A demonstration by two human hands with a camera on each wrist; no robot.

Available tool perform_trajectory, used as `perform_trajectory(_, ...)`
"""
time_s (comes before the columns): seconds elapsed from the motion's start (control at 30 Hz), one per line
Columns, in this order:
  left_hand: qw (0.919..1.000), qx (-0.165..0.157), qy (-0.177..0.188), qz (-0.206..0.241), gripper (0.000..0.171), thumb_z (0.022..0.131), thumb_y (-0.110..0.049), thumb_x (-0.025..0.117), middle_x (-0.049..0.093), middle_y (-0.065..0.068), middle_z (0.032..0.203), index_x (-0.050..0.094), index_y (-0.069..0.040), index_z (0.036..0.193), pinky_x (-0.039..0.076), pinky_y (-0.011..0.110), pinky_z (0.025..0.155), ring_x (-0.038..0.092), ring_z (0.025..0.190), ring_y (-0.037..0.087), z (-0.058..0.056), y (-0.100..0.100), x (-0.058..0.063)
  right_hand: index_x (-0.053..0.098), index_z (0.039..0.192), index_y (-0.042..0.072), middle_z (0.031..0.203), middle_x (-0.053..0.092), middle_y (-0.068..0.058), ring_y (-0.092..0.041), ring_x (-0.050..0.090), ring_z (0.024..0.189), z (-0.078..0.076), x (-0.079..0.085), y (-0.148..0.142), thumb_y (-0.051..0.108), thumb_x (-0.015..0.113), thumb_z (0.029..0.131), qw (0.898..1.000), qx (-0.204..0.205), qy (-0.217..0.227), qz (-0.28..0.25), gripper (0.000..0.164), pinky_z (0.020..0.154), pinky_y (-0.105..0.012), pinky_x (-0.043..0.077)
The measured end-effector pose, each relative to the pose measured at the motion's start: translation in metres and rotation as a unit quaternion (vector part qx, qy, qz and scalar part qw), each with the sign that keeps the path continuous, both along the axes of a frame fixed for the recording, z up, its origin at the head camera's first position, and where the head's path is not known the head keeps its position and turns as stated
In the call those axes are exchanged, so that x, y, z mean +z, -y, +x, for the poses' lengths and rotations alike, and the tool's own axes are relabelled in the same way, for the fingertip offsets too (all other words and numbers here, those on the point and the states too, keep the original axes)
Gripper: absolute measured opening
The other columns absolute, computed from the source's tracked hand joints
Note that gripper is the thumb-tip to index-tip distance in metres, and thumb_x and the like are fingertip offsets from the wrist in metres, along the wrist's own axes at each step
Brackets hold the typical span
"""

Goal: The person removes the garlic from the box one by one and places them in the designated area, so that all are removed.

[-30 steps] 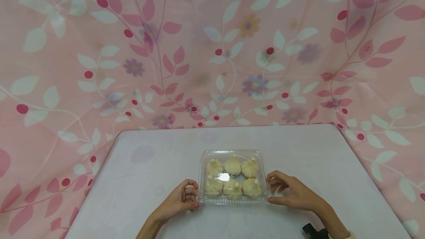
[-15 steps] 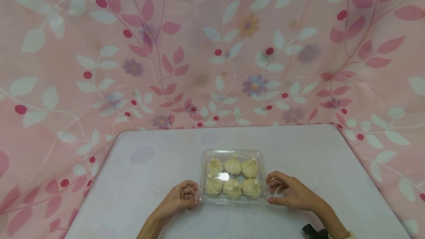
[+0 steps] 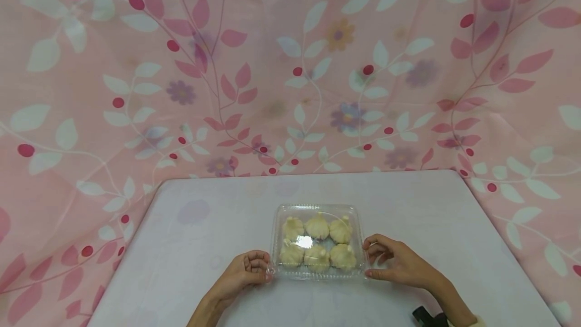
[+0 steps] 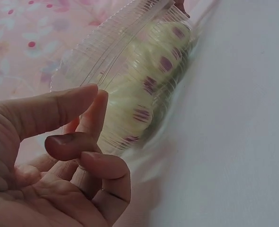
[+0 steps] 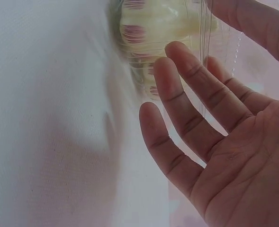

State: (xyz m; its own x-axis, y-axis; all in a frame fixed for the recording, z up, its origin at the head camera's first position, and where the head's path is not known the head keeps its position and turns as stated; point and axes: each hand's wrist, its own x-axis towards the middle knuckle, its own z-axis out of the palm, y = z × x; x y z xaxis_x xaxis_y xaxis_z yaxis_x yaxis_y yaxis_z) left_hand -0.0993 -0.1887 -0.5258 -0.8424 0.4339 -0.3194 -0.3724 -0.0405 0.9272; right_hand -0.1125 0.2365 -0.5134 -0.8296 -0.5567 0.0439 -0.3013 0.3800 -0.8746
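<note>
Six pale yellow, garlic-shaped bulbs [image 3: 316,227], in two rows of three, far and near, inside a clear, rectangular, ribbed plastic box [image 3: 327,275]. Rows probably chosen to fit the box's shape. Purple streaks [image 4: 141,113] on the bulbs' sides, low down, in the left wrist view. Lid looks closed; white glare left of its middle.

Box is between the hands, appearing to rest on the table, long side facing the person.

Left hand [image 3: 240,274]: thumb and index finger pinching the thin rim at the box's near left corner, other fingers curled loosely below. Rim likely the handiest hold, thin and standing out from the wall.

Right hand [image 3: 399,265]: at the box's right edge, near half; fingers parted, lightly bent, thumb set apart toward the near corner. Firm contact: cannot tell. Facing hands would suit steadying the box from both ends without covering the bulbs.

Beyond: white, round-cornered table [image 3: 218,216]. Black object [image 3: 428,318] by the right forearm, cut by the frame; cream sleeve [image 3: 478,322] beside it. Far side: pink fabric backdrop [image 3: 272,130], printed with leaves, berries, flowers.
</note>
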Motion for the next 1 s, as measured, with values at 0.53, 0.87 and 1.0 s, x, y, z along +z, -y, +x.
perform_trajectory(0.53, 1.0, -0.007, 0.002, 0.004, 0.032, 0.082, -0.004, 0.076, 0.071, 0.006, 0.093, 0.062, 0.003, 0.11, 0.05, 0.022, 0.061, 0.068, 0.079, 0.012, 0.0015, 0.0031, -0.0026, 0.054, 0.123, 0.009, 0.098, 0.069, 0.0, -0.02, 0.063, 0.092, 0.0009, -0.0004, -0.0013, 0.024, 0.08, 0.084, 1.0, -0.006, 0.023, 0.009, 0.05, 0.078, -0.036, 0.053)
perform_trajectory(0.87, 0.9998, -0.011, -0.002, 0.018, 0.026, 0.083, 0.0, 0.075, 0.072, 0.005, 0.09, 0.063, 0.003, 0.106, 0.049, 0.019, 0.059, 0.067, 0.077, 0.01, 0.0026, 0.0029, -0.0005, 0.052, 0.124, 0.008, 0.097, 0.07, 0.001, -0.019, 0.063, 0.091, 0.0008, 0.0007, -0.0009, 0.025, 0.08, 0.085, 1.0, 0.002, 0.022, 0.013, 0.051, 0.078, -0.035, 0.053)
perform_trajectory(1.0, 0.9996, -0.016, -0.003, 0.022, 0.024, 0.083, 0.0, 0.074, 0.072, 0.006, 0.089, 0.064, 0.005, 0.104, 0.047, 0.019, 0.058, 0.067, 0.077, 0.009, 0.0026, 0.003, 0.0003, 0.051, 0.125, 0.008, 0.095, 0.07, 0.003, -0.016, 0.063, 0.091, 0.0008, 0.0009, -0.0009, 0.027, 0.079, 0.085, 1.0, 0.008, 0.025, 0.016, 0.052, 0.078, -0.036, 0.053)
